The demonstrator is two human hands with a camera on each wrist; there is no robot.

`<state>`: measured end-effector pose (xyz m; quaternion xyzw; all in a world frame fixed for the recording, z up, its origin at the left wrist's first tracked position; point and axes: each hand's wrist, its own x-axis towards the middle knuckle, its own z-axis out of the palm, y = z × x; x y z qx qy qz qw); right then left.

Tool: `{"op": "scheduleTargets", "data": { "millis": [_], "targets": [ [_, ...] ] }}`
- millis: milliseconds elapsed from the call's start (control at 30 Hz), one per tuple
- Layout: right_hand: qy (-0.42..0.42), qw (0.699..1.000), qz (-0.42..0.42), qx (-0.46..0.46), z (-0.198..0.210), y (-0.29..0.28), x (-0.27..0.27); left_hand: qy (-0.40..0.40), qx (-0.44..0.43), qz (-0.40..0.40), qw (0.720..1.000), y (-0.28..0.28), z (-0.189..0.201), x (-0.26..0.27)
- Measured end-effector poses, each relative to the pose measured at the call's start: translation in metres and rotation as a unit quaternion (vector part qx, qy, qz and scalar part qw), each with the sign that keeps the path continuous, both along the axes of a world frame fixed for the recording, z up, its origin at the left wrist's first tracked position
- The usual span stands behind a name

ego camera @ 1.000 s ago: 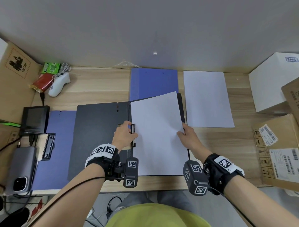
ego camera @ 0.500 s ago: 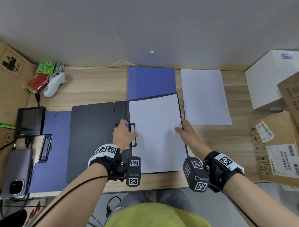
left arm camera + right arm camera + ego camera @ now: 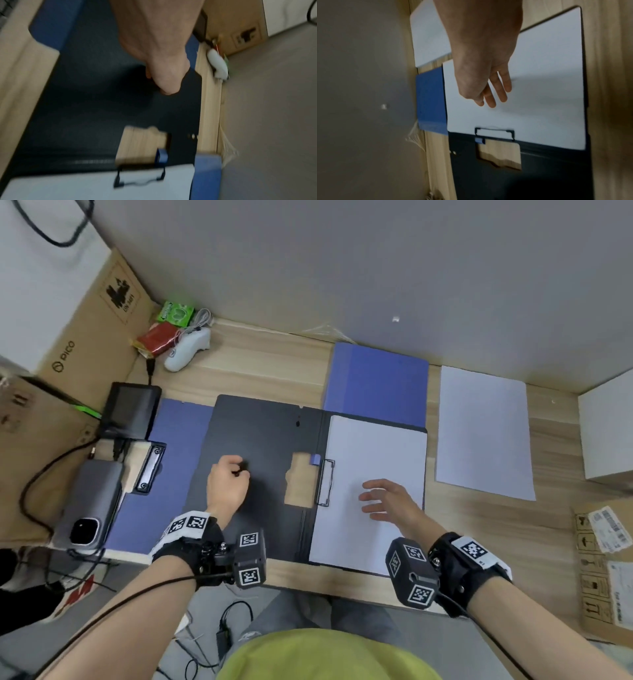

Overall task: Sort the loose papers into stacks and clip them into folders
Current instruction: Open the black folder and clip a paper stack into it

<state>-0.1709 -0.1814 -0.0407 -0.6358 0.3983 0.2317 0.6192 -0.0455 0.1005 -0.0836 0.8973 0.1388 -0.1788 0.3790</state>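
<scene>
The wooden desk (image 3: 274, 361) carries every item in front of you. The black folder (image 3: 260, 446) lies open and flat at its centre, the left cover bare, with a rectangular cut-out near the spine through which the desk shows. The right half of the black folder holds a white paper stack (image 3: 373, 453), squared inside the cover edges. The wire clip (image 3: 325, 482) sits across the left edge of the paper stack, beside the spine, with a small blue tab at its far end.

A loose white sheet (image 3: 483, 429) lies on the desk to the right of the black folder, apart from it. One blue folder (image 3: 376, 381) lies beyond the black folder, partly under its far edge. A second blue folder (image 3: 164, 474) lies to the left, partly under the black cover, with a metal clip showing at its left side.

Your left hand (image 3: 227, 484) is over the left cover, fingers curled into a loose fist; whether it grips anything, or touches the cover, cannot be determined from these views. Your right hand (image 3: 390, 499) is above the paper stack with fingers straight and spread, holding nothing; contact with the paper cannot be confirmed.

A phone (image 3: 89, 505) and a small black screen (image 3: 132, 409) sit at the left edge of the desk.
</scene>
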Motion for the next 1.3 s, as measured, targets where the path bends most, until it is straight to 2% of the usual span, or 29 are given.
{"op": "scheduleTargets", "data": {
  "millis": [133, 200, 300, 400, 500, 600, 733, 867, 1000, 1067, 1167, 1300],
  "targets": [
    [0.023, 0.999, 0.015, 0.019, -0.008, 0.028, 0.009, 0.034, 0.090, 0.054, 0.994, 0.055, -0.002, -0.005],
    [0.029, 0.999, 0.007, 0.026, -0.012, 0.040, 0.013, 0.051, 0.092, 0.064, 0.992, 0.072, -0.002, -0.010],
    [0.040, 0.999, -0.021, 0.027, -0.022, 0.055, 0.020, 0.065, 0.020, 0.080, 0.995, 0.084, -0.005, -0.013],
    [0.055, 0.998, -0.032, -0.006, -0.026, 0.066, 0.033, 0.088, -0.079, 0.115, 0.986, 0.089, 0.001, -0.015],
    [0.086, 0.995, -0.034, -0.026, -0.022, 0.073, 0.046, 0.095, -0.153, 0.113, 0.977, 0.096, 0.011, -0.016],
    [0.107, 0.994, -0.011, -0.031, -0.017, 0.078, 0.055, 0.096, -0.194, 0.093, 0.972, 0.101, 0.032, -0.009],
    [0.069, 0.997, 0.001, -0.023, -0.008, 0.085, 0.069, 0.096, -0.230, 0.076, 0.965, 0.102, 0.066, 0.006],
    [0.040, 0.996, -0.041, 0.070, 0.012, 0.093, 0.084, 0.129, -0.274, -0.015, 0.953, 0.088, 0.107, 0.021],
    [-0.009, 0.981, -0.007, 0.193, 0.045, 0.097, 0.091, 0.180, -0.329, -0.170, 0.911, 0.056, 0.147, 0.028],
    [-0.038, 0.970, 0.034, 0.238, 0.067, 0.097, 0.090, 0.198, -0.351, -0.218, 0.889, 0.036, 0.157, 0.030],
    [-0.083, 0.964, 0.060, 0.245, 0.089, 0.084, 0.082, 0.211, -0.368, -0.258, 0.868, -0.002, 0.161, 0.030],
    [-0.121, 0.972, 0.074, 0.189, 0.100, 0.047, 0.055, 0.245, -0.359, -0.323, 0.841, -0.054, 0.152, 0.024]
  ]
}}
